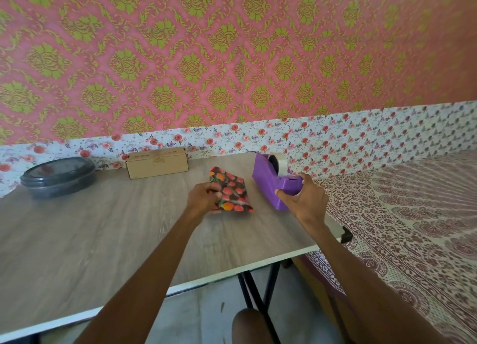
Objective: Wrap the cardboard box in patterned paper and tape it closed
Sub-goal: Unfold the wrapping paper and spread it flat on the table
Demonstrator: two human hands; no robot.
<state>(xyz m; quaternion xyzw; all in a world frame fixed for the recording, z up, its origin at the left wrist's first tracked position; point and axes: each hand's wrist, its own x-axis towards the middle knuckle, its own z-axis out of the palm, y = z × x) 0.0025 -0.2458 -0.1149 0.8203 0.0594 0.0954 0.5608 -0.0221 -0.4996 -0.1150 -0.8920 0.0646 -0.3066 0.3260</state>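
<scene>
Wrapped box (232,192), covered in dark fruit-printed paper: on the wood-grain table (103,235), just left of the purple tape dispenser (271,181), not touching it. Glossy strip across the near end of the wrapping. Left hand (202,199): at the side of the wrapped box away from the dispenser, fingers curled around that edge, gripping it. Right hand (302,202): closed around the dispenser's near end, thumb on the side facing the wrapped box, fingers over the top and far side. White tape roll (281,163): seated in the dispenser's far half. Plain cardboard box (157,163): well left of the dispenser and farther back, against the floral wall strip (232,137). Dark lidded container (58,176): farther left of the dispenser still, beyond the plain box. Printed bedspread (413,214): right of the dispenser, past the table edge.
</scene>
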